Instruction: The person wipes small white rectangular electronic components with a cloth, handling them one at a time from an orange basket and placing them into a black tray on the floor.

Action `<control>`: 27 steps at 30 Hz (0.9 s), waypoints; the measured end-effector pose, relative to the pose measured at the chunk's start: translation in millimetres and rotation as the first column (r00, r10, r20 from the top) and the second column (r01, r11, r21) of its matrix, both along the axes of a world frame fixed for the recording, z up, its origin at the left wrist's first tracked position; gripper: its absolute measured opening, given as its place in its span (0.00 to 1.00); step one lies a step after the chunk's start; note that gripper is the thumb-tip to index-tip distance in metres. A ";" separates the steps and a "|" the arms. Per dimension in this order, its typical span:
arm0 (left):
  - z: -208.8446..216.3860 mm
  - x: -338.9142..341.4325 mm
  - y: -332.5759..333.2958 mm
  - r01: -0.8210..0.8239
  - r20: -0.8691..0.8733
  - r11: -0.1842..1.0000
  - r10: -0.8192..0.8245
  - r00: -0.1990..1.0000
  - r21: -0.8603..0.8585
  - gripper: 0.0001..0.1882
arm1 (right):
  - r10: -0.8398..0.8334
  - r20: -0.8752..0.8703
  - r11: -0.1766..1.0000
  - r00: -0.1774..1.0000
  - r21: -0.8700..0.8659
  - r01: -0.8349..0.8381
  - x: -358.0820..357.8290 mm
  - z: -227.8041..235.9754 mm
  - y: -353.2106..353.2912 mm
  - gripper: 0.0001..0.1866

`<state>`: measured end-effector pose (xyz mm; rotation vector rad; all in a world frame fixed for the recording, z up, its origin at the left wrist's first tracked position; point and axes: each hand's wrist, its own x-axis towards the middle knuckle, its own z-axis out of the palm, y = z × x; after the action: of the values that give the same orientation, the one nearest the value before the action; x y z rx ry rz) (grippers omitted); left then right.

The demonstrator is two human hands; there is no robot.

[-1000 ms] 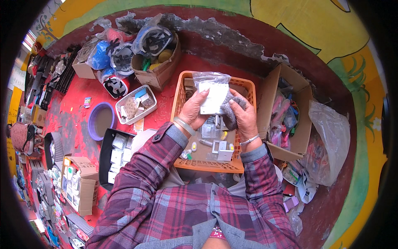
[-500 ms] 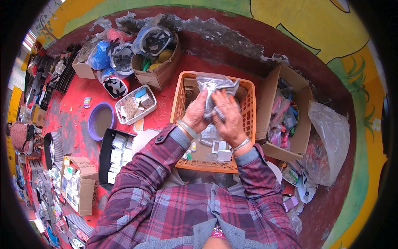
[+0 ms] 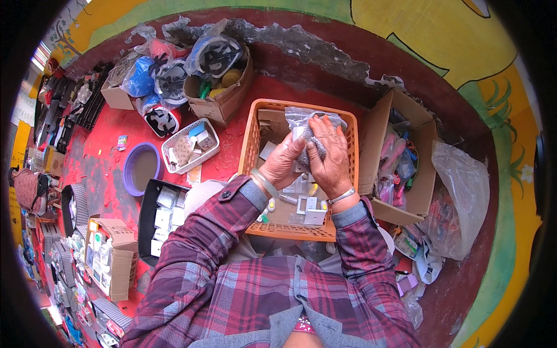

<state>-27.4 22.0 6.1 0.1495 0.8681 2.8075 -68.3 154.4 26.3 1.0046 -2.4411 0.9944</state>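
Observation:
A clear plastic bag (image 3: 297, 118) with small grey pieces packed inside is held above the orange basket (image 3: 248, 148). My left hand (image 3: 281, 162) grips its near left side, thumb on top and the other fingers mostly hidden. Across the bag's right side lies my right hand (image 3: 332, 155), fingers extended together and pressing on it, with the thumb over the grey contents. Below the hands, the basket holds a white square frame (image 3: 301, 205), a white switch-like block (image 3: 315, 216), a small yellow-and-white round piece (image 3: 271, 205) and clear plastic packets.
Right of the basket stands an open cardboard box (image 3: 371, 156) of colourful items. To the left are a white basket (image 3: 187, 168), a purple basin (image 3: 129, 168) and a black tray (image 3: 152, 200) of white packets. Bagged helmets (image 3: 216, 55) sit by the wall.
Both hands and the plastic bag have shifted slightly right. My right hand, blurred before, now rests more steadily on the bag, and a yellow piece in the basket has come into sight.

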 end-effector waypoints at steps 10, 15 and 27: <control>0.4 -6.0 -4.5 -0.023 0.035 0.999 0.022 0.999 0.024 0.26 | 0.008 0.373 0.903 0.928 -0.401 0.154 -23.3 -8.2 22.2 0.17; 10.3 -3.6 -18.1 0.010 0.050 0.999 -0.008 0.999 -0.034 0.25 | 0.638 0.636 0.370 0.434 -0.747 0.553 -50.3 -11.8 67.0 0.19; 23.5 3.6 -29.3 0.130 -0.007 0.960 -0.136 0.991 -0.250 0.25 | 0.909 0.289 0.171 0.299 -0.916 0.364 -18.9 14.9 43.7 0.30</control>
<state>-23.7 -7.3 29.6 0.1957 1.1604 2.5515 -87.1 198.1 41.2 0.4671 -0.9693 3.4840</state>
